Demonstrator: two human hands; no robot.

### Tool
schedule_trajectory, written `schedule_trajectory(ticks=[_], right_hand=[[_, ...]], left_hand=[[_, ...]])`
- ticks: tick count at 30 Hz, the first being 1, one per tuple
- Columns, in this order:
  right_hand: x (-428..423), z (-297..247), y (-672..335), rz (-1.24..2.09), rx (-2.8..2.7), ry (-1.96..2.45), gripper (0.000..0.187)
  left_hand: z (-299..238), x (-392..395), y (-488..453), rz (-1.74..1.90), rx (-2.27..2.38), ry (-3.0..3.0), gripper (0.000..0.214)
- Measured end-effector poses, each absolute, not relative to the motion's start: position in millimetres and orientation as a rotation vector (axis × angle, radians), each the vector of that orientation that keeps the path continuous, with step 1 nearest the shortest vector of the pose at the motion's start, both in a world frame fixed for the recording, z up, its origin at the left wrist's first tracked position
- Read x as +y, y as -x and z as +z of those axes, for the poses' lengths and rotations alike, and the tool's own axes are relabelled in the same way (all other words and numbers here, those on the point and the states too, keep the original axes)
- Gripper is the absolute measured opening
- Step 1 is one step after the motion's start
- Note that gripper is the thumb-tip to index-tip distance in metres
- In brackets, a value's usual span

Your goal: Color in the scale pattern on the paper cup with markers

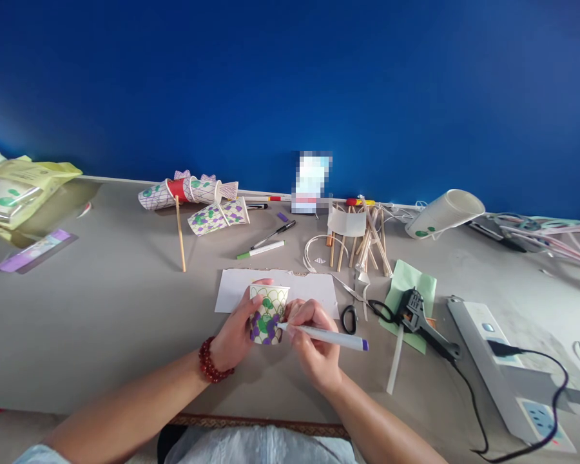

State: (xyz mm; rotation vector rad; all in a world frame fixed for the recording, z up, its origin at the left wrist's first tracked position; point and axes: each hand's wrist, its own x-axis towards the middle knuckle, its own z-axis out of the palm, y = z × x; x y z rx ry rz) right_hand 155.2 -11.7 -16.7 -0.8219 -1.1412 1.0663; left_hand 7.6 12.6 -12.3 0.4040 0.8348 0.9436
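My left hand [236, 335] is wrapped round a small paper cup [268, 314] patterned with green and purple scales, holding it upside down just above the table. My right hand [314, 341] grips a white marker with a purple cap end [328, 336], its tip touching the cup's side. A red bead bracelet [209, 363] circles my left wrist. Under the cup lies a white sheet of paper [232, 290].
Decorated cups joined in a row on a stick [188, 190] lie at the back left, with markers [261, 249], wooden sticks [362, 241], scissors [350, 317], a glue gun [423, 319] on green paper, a power strip [507, 367] and a stack of white cups [444, 212].
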Motion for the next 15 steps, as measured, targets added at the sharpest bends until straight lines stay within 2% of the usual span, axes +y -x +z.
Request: schedule_trajectory(ticks=[15], right_hand=[[-10.7, -18.4, -155.7, 1.075, -1.083, 0.820, 0.019]], left_hand=[[-10.3, 12.6, -7.4, 0.952, 0.843, -0.446, 0.048]])
